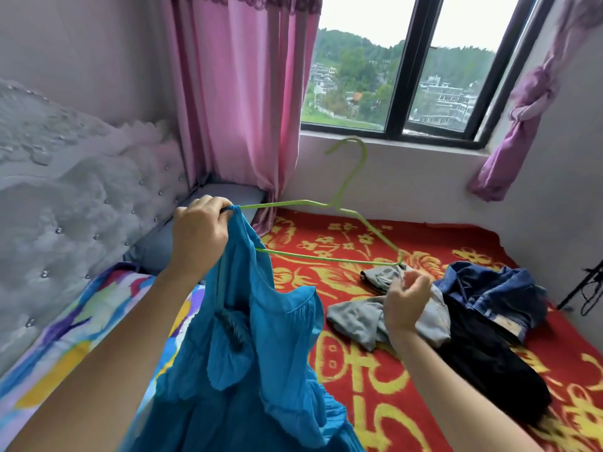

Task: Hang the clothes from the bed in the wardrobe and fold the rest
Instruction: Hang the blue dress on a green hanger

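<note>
My left hand [199, 233] grips the shoulder of a bright blue ruffled garment [261, 353] together with the left end of a thin green hanger [310, 202]. The garment hangs down from that end between my arms. The hanger is held up over the bed, hook upward. My right hand [404, 305] hovers just below the hanger's right corner with loosely curled fingers and nothing in it. On the red and yellow blanket [375, 393] lie a grey garment [355, 318], a denim piece [489, 288] and a black garment [483, 360].
A padded grey headboard [81, 207] runs along the left, with a grey pillow [156, 249] and a colourful sheet [65, 337] below it. Pink curtains [235, 93] and a window [394, 76] stand behind the bed. A wall closes the right side.
</note>
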`<state>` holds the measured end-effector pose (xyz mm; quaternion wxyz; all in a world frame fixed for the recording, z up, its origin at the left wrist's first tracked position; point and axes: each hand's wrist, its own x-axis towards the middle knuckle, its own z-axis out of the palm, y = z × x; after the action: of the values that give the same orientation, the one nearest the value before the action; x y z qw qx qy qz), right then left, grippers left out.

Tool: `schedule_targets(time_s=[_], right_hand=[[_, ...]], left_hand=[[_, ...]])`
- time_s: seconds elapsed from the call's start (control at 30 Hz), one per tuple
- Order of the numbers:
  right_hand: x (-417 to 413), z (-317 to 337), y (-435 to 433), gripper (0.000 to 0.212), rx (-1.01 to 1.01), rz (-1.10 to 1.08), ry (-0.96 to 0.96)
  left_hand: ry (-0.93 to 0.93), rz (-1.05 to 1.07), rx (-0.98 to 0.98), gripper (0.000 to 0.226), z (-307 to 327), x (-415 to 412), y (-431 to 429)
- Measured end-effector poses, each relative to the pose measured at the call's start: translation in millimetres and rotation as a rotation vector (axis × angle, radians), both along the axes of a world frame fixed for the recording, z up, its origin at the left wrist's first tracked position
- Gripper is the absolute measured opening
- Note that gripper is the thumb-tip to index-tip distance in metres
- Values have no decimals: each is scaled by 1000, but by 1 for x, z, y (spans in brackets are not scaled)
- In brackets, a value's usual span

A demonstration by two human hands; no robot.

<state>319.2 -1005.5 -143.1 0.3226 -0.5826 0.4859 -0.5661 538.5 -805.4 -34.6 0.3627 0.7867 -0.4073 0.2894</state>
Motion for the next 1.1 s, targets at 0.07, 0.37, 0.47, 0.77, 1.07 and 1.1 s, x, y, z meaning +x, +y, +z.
schedule_targets(time_s=[0.07,0.37,0.47,0.77,1.07,1.1], right_hand=[[10,-16,2,14,138,72,34],[62,-19,29,50,421,862,597],[54,-15,31,41,565,1092,433],[-6,49,-16,29,45,1239,944],[-26,69,-45,23,-261,899,1275],[-26,64,-44,22,-309,805,1249]], left_hand=[[87,-49,-80,12,5,-2,-1],[175,-154,-194,12,17,-8,-6],[201,-136,-211,13,16,-1,-2],[295,-77,-146,14,-7,53,31],[455,-155,-116,8,-54,63,26],[458,-153,-146,7,-55,62,24]])
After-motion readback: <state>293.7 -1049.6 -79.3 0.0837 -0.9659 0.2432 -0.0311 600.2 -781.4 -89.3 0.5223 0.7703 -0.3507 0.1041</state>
